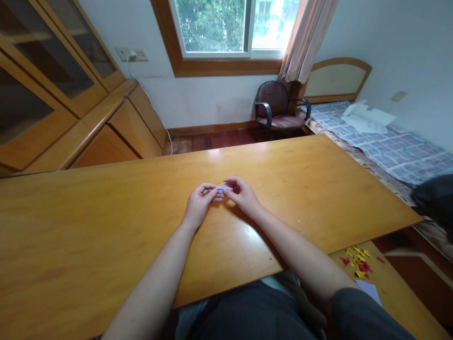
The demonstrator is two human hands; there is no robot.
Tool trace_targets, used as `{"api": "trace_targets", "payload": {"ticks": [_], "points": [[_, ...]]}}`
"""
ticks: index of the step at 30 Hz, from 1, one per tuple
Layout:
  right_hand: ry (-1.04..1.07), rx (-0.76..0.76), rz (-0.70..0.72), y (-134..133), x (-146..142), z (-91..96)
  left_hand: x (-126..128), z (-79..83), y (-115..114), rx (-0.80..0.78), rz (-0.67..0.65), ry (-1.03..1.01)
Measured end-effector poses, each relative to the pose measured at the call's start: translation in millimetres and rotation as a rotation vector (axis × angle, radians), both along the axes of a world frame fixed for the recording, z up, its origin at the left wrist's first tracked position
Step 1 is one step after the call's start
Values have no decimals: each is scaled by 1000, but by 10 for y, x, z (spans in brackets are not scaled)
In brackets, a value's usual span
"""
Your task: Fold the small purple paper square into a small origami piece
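A small pale lilac piece of folded paper (224, 189) sits between both my hands, just above the wooden table (106, 222). My left hand (200, 204) pinches its left end with curled fingers. My right hand (242, 194) pinches its right end, fingers pressed together over it. Both forearms stretch out over the table from its near edge.
Several small red and yellow folded paper pieces (358, 262) lie on a lower wooden surface at the right, beside a lilac sheet (370, 289). A bed (389, 141) runs along the right wall, an office chair (278, 106) stands under the window, and wooden cabinets (71, 104) line the left.
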State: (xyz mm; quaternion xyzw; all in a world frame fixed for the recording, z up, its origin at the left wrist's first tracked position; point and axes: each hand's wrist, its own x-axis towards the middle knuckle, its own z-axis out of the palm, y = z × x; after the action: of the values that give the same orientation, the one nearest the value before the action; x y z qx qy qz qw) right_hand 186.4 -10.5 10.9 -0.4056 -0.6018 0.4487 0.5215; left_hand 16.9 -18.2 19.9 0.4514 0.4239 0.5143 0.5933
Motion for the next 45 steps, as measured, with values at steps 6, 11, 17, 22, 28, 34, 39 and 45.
{"api": "trace_targets", "payload": {"ticks": [6,11,17,22,28,34,39,45], "points": [[-49,65,-30,-16,-7,33,12,12,-9,-1,0,4],[-37,46,-34,-11,1,20,20,14,-15,-10,-20,0],[-10,18,-29,-7,10,7,10,18,-21,-15,-52,5],[-56,49,-28,-37,22,53,2,11,-17,1,-69,21],[-141,135,-29,-67,43,112,10,33,-38,16,-105,44],[-131,84,-43,-63,38,66,23,47,-52,33,-162,143],[-6,-5,-27,-60,3,29,38,62,-51,57,-153,173],[-115,152,-43,-63,36,110,29,74,-60,62,-158,198]]}}
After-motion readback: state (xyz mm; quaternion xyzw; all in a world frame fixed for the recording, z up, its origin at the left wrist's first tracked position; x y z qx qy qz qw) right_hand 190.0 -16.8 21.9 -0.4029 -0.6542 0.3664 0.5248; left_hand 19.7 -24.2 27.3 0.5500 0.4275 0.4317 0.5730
